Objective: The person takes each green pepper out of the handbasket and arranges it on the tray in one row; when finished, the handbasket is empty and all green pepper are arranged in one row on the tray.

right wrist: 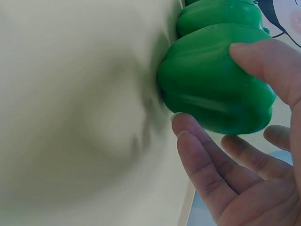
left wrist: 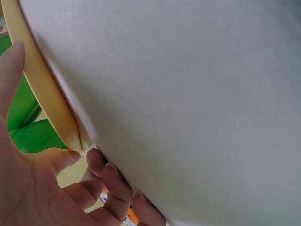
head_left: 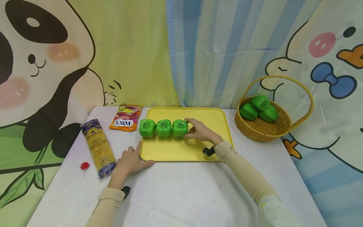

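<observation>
Three green peppers (head_left: 147, 128) (head_left: 164, 128) (head_left: 180, 128) stand side by side along the left half of a yellow tray (head_left: 181, 156). My right hand (head_left: 202, 130) holds the rightmost one by its right side. In the right wrist view, the thumb lies over this pepper (right wrist: 216, 80) and fingertips (right wrist: 186, 125) meet its lower edge. My left hand (head_left: 131, 160) spreads round the tray's front left corner, touching the rim. The left wrist view shows its thumb (left wrist: 14, 63) against the tray rim (left wrist: 49, 94), other fingers on the white surface.
A wicker basket (head_left: 255, 134) with three green peppers (head_left: 260, 103) stands right of the tray. On the left lie a FOX'S candy bag (head_left: 126, 118), a long yellow and blue packet (head_left: 99, 146) and a small red lollipop (head_left: 84, 165). Patterned curtains hang behind the table.
</observation>
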